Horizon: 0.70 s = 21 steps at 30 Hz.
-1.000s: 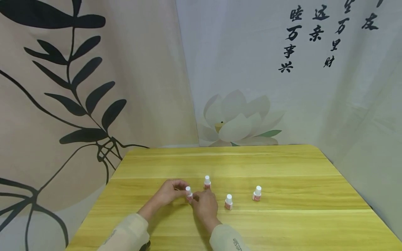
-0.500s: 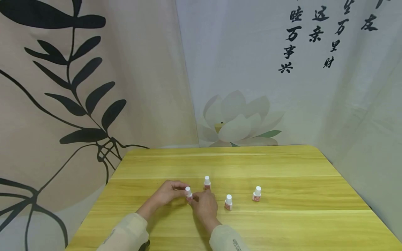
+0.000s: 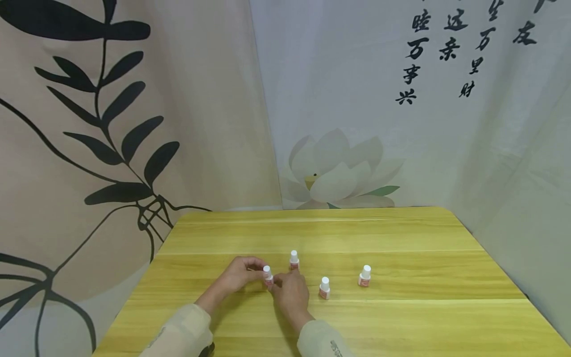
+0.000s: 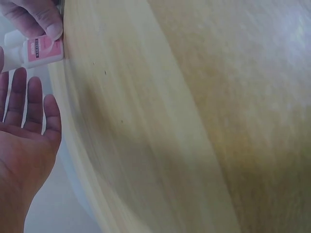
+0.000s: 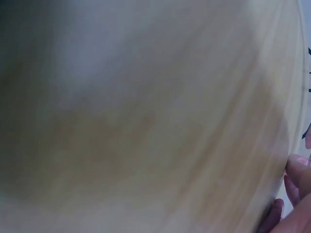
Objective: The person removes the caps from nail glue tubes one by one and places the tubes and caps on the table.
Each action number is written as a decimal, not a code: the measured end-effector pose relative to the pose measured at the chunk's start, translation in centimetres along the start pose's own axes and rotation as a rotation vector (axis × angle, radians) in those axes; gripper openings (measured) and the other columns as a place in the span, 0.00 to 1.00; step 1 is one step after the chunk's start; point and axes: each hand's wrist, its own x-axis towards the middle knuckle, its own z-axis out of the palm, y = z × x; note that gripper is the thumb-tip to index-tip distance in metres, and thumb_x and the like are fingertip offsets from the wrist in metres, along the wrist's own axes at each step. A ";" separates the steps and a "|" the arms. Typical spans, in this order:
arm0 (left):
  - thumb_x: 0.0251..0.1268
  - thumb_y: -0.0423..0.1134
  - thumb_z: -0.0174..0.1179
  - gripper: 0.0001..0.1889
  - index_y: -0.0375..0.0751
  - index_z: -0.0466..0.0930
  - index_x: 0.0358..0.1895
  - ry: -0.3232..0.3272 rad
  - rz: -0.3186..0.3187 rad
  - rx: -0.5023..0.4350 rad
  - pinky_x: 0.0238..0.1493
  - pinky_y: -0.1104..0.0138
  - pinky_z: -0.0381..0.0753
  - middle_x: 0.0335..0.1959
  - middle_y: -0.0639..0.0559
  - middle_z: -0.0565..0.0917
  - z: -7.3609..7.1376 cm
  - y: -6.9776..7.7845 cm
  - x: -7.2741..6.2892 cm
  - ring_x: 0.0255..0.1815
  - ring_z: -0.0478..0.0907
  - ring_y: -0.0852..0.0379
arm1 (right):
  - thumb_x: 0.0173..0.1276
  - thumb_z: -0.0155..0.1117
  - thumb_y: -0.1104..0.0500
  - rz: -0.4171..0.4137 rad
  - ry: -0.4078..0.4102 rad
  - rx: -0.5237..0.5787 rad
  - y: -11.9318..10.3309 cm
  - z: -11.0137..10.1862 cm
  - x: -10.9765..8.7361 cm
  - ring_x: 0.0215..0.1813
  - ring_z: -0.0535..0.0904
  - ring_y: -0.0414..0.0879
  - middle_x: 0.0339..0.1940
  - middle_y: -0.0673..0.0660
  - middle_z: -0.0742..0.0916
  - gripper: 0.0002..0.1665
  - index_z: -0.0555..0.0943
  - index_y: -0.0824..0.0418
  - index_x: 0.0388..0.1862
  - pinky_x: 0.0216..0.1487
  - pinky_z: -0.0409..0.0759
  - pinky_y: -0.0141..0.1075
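Observation:
A small white dropper-style bottle (image 3: 267,274) with a white cap and a pink label stands between my two hands. My left hand (image 3: 240,274) pinches its upper part with thumb and forefinger; in the left wrist view the other fingers of that left hand (image 4: 26,145) stretch out loosely. Lower down, my right hand (image 3: 292,296) pinches the bottle's labelled body, its thumb lying on the pink label (image 4: 43,47). The right wrist view catches only part of the right hand (image 5: 299,194) at its edge, and the bottle is mostly hidden there.
Similar bottles stand upright on the yellow wooden table (image 3: 424,327): one bottle (image 3: 294,260) just behind my right hand, another bottle (image 3: 324,288) to its right, and a third bottle (image 3: 365,276) farther right. A printed curtain (image 3: 214,99) hangs behind the table.

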 end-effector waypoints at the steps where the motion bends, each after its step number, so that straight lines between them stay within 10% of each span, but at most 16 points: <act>1: 0.61 0.47 0.70 0.14 0.43 0.85 0.44 0.003 0.001 0.001 0.46 0.56 0.77 0.40 0.51 0.84 0.0 0.0 0.0 0.43 0.79 0.52 | 0.59 0.75 0.52 -0.003 0.000 -0.006 0.0 0.0 0.0 0.43 0.77 0.52 0.38 0.55 0.84 0.07 0.90 0.52 0.35 0.41 0.76 0.48; 21: 0.67 0.39 0.65 0.16 0.35 0.83 0.54 -0.047 0.041 -0.090 0.54 0.53 0.79 0.48 0.44 0.85 -0.5 0.1 -0.3 0.50 0.80 0.50 | 0.60 0.75 0.52 -0.004 -0.007 0.005 -0.2 -0.1 -0.1 0.43 0.77 0.53 0.38 0.57 0.83 0.07 0.90 0.53 0.34 0.43 0.76 0.50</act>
